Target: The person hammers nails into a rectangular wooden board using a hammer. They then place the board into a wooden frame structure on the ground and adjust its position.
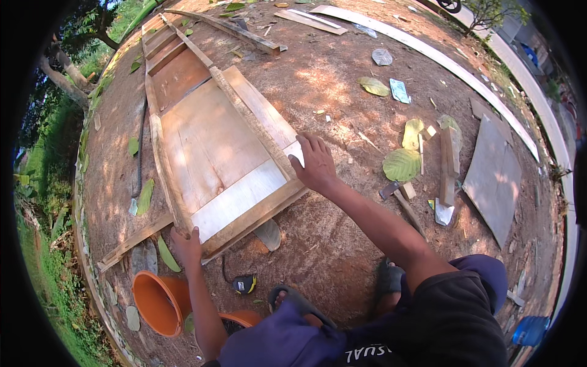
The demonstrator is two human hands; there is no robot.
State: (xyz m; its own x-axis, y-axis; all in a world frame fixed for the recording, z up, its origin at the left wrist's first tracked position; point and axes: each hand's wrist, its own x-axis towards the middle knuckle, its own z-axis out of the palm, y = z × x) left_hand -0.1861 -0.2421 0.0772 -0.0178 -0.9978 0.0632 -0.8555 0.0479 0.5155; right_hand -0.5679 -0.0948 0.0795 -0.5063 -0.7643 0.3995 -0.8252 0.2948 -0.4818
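A long ladder-like wooden frame [244, 112] of narrow battens runs away to the far left over the ground. At its near end a plywood sheet [205, 142], with a white band across it, shows between the rails and sticks out past the right rail. My left hand [188, 246] is closed around the frame's near left corner, some fingers hidden. My right hand [315, 164] grips the sheet's projecting right edge at the white band, its thumb near the right rail.
An orange bucket [160, 304] and a tape measure [244, 284] are near my feet. To the right lie a hammer [408, 211], wooden blocks [449, 165], a grey board [494, 177] and large leaves [402, 165]. A loose batten [131, 244] crosses the ground at left.
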